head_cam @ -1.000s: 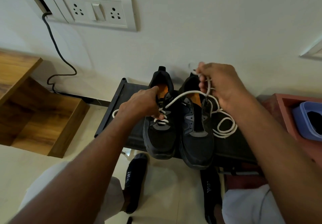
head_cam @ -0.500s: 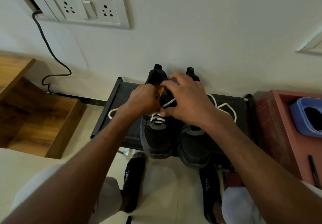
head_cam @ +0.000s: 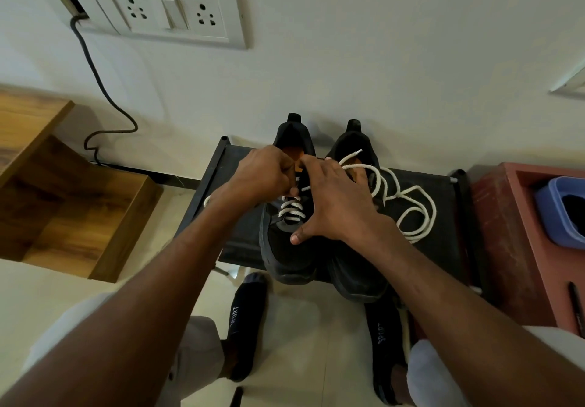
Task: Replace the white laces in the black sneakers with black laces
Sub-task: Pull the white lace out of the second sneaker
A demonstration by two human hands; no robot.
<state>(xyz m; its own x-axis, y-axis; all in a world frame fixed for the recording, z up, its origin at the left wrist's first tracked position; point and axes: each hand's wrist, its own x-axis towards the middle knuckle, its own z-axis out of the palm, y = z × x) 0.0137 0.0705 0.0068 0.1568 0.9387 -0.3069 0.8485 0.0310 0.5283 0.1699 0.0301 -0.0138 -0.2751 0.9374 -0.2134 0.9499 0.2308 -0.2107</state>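
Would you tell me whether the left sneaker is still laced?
Partly laced: the white lace crosses only the lower eyelets of the left sneaker.

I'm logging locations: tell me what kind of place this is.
Probably a home interior, by a wall: a wall socket panel, a low black shoe rack holding black sneakers, and a wooden step on tiled floor.

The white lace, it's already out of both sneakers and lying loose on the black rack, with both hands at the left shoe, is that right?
Not quite. In the head view the left sneaker still has a white lace crossing its lower eyelets. Only the right sneaker's lace lies loose on the black rack. Both the left hand and the right hand are at the left shoe.
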